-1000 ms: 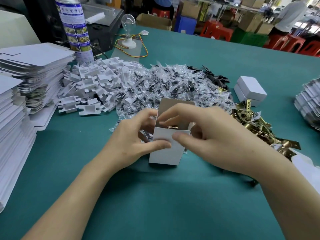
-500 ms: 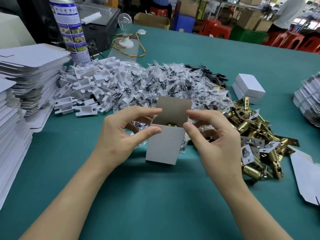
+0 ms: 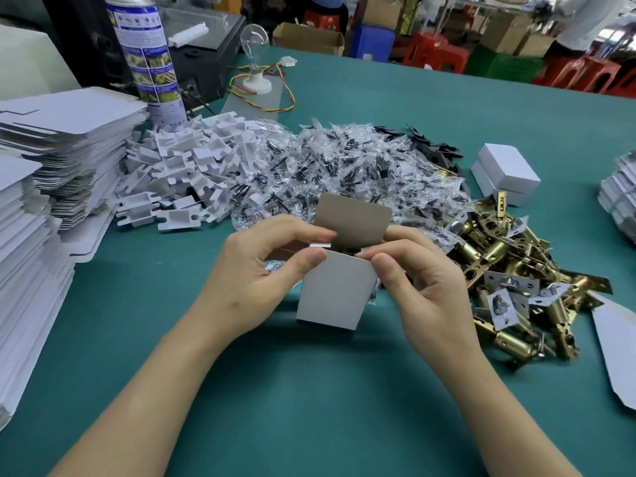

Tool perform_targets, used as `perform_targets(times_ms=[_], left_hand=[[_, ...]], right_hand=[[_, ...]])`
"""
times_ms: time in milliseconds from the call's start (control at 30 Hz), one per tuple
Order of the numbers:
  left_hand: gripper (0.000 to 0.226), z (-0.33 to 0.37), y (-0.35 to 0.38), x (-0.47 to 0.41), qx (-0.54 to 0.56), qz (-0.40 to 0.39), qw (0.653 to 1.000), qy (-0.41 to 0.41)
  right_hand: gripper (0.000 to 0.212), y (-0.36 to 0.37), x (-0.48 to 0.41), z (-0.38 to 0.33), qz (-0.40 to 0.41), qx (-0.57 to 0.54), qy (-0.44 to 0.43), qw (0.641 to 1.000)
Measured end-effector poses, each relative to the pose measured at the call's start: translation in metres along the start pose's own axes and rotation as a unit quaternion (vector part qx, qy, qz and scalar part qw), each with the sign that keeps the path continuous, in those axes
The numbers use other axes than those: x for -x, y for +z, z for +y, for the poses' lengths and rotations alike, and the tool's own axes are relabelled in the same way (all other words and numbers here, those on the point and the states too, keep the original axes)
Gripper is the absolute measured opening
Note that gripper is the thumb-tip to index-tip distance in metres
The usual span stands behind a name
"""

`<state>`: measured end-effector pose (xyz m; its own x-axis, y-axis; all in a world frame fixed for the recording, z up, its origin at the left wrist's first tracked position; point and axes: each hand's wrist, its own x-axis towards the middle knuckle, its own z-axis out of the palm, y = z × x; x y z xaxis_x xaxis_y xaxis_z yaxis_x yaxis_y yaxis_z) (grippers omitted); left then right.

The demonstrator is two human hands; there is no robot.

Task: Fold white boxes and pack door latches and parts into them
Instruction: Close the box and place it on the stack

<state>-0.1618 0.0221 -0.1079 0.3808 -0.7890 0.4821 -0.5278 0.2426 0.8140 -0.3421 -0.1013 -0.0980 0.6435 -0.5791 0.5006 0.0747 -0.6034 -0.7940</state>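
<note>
A white box (image 3: 335, 294) stands upright at the middle of the green table, its brown lid flap up at the back. A brass part shows inside its open top. My left hand (image 3: 254, 273) pinches the box's left top corner and its side flap between thumb and fingers. My right hand (image 3: 418, 287) pinches the right top corner and side flap the same way. A heap of brass door latches (image 3: 516, 270) lies to the right. Clear bags of dark screws (image 3: 344, 173) are piled behind the box. White plastic inserts (image 3: 186, 173) lie to the left of them.
Stacks of flat white box blanks (image 3: 58, 160) fill the left edge. Two closed white boxes (image 3: 504, 173) sit at the back right, another blank (image 3: 616, 346) at the right edge. A spray can (image 3: 148, 60) and a bulb on a wired base (image 3: 256, 56) stand at the back.
Both hands have closed in on the box's top corners and now fold the side flaps inward. A second ago the right hand reached over the open top; it then drew back to the right.
</note>
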Motion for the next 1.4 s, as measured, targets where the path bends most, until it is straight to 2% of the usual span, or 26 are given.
perform_targets(times_ms=[233, 367, 500, 633, 700, 767, 900, 1067, 1300, 1400], left_hand=[[0.019, 0.003, -0.009, -0.001, 0.017, -0.020, 1.000, -0.010], [0.019, 0.006, 0.002, -0.003, 0.003, 0.036, 0.999, -0.007], [0.012, 0.008, 0.008, -0.003, -0.023, 0.080, 0.996, 0.036], [0.043, 0.007, 0.010, -0.001, 0.003, 0.102, 0.993, 0.052], [0.056, 0.006, 0.009, -0.001, -0.008, 0.098, 0.994, 0.053], [0.049, 0.006, 0.006, -0.002, -0.031, 0.093, 0.994, 0.058], [0.033, 0.006, 0.005, -0.002, -0.029, 0.082, 0.994, 0.063], [0.028, 0.008, 0.009, -0.002, 0.024, 0.049, 0.997, 0.059], [0.010, 0.016, 0.006, 0.000, 0.029, 0.009, 0.998, 0.062], [0.012, 0.019, 0.006, 0.000, 0.035, 0.010, 0.998, 0.049]], right_hand=[[0.017, -0.010, -0.017, 0.008, -0.047, -0.053, 0.035, 0.997], [0.021, -0.004, -0.018, 0.008, -0.023, -0.092, 0.056, 0.994], [0.019, 0.002, -0.014, 0.010, 0.017, -0.101, 0.052, 0.993], [0.011, 0.005, -0.009, 0.011, 0.031, -0.122, 0.053, 0.991], [0.020, 0.008, -0.008, 0.008, 0.041, -0.175, 0.061, 0.982], [0.030, 0.009, -0.008, 0.006, 0.045, -0.204, 0.065, 0.976], [0.021, 0.009, -0.009, 0.005, 0.035, -0.189, 0.064, 0.979], [0.017, 0.015, -0.014, -0.001, -0.022, -0.306, 0.159, 0.938], [0.019, 0.019, -0.014, -0.003, -0.015, -0.333, 0.173, 0.927], [0.012, 0.020, -0.012, -0.001, -0.019, -0.323, 0.173, 0.930]])
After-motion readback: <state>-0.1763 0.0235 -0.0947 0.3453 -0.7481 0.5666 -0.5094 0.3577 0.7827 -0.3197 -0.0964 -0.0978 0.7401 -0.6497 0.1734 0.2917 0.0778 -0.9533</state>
